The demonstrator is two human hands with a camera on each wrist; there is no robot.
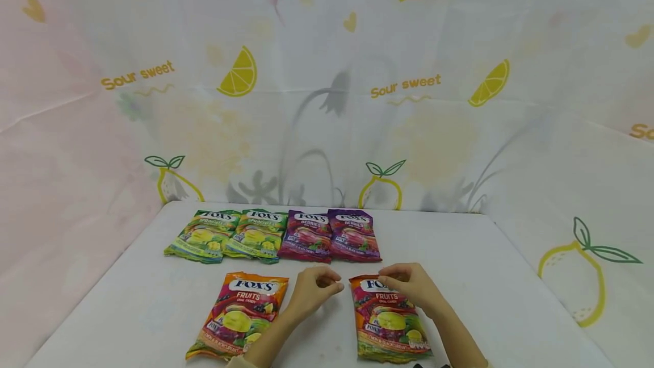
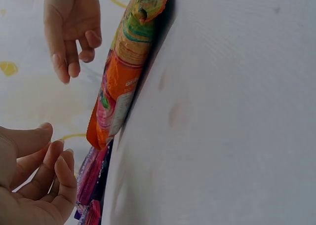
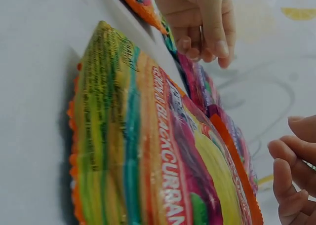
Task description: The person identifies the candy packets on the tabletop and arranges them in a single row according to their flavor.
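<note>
Find right Fruits bag (image 1: pixel 389 322) angled lengthwise 11 to 5, at 7 o'clock from nearer, empty, relaxed right hand (image 1: pixel 413 287), 4 from likewise loose left hand (image 1: pixel 311 290).

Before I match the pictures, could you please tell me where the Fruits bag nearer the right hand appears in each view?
Head: Fruits bag at the bottom, right of centre.
Left wrist: Fruits bag left of centre, towards the top.
Right wrist: Fruits bag large, lower middle.
Shared landmark: the purple Berries bags.
</note>
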